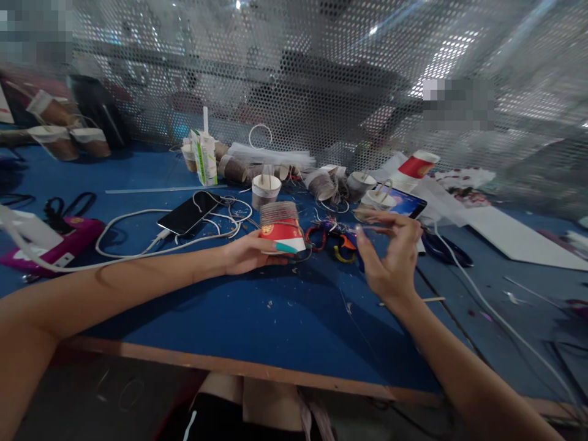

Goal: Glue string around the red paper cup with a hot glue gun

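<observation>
My left hand (250, 254) grips a red paper cup (281, 228) held upside down just above the blue table (239, 318); brown string is wound around the cup's upper half. My right hand (390, 251) hovers to the right of the cup, fingertips pinched on a thin strand of string (367, 228) that runs back toward the cup. Both forearms reach in from the near edge.
A black phone (189, 212) on a white cable lies left of the cup. Several string-wrapped cups (265, 188), a small carton (204, 158), scissors (337, 240), a lit tablet (400, 202) and a red cup (416, 165) crowd the back. A perforated metal screen (321, 79) closes the far side.
</observation>
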{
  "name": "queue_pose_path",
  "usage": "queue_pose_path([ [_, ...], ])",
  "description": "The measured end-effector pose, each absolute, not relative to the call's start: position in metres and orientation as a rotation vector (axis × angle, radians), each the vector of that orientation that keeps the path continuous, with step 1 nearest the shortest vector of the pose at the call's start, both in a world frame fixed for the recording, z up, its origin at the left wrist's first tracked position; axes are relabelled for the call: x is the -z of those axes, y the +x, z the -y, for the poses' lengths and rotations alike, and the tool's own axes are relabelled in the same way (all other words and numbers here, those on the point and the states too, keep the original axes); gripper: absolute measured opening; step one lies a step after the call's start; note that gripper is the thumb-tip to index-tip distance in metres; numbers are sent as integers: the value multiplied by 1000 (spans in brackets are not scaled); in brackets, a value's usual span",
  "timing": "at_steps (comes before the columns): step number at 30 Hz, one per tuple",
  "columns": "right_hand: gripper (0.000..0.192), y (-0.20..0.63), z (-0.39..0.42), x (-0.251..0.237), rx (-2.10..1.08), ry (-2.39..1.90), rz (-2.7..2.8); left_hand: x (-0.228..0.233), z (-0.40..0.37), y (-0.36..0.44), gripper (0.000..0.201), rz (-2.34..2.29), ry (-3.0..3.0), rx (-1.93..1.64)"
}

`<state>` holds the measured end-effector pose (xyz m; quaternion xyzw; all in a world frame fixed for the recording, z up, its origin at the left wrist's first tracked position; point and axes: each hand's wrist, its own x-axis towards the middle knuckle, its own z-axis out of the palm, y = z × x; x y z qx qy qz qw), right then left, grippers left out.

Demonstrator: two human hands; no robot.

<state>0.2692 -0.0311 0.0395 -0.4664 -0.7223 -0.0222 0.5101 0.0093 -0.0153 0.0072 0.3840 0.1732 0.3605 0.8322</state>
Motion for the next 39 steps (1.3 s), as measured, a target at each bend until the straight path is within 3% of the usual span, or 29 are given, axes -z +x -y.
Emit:
queue_pose_path([
  [3, 29, 250, 54, -46, -593, -716, 1782, -7, 15, 10, 49, -373, 831, -767],
  [5, 24, 240, 66, -46, -974, -709, 1796, -7, 15, 12, 50, -353, 855, -762],
  [8, 27, 233, 75, -45, -1237, -695, 1830, -7, 16, 13, 47, -335, 908, -742],
  [14, 34, 233, 70, -47, -1337, -731, 1723, -5, 17, 14, 53, -351, 956, -750],
  [18, 23, 235, 61, -49, -1415, -779, 1531, -4, 17, 13, 54, -351, 925, -748],
  [24, 13, 243, 46, -41, -1109, -905, 1301, -7, 18, 13, 50, -384, 918, -741],
  [28, 22, 241, 58, -40, -1054, -715, 1542, -6, 18, 17, 47, -429, 930, -764],
  [33, 19, 233, 74, -36, -1201, -657, 1888, -5, 18, 19, 51, -441, 958, -782],
  [39, 22, 235, 66, -35, -1281, -667, 1704, -3, 17, 18, 51, -428, 925, -791],
])
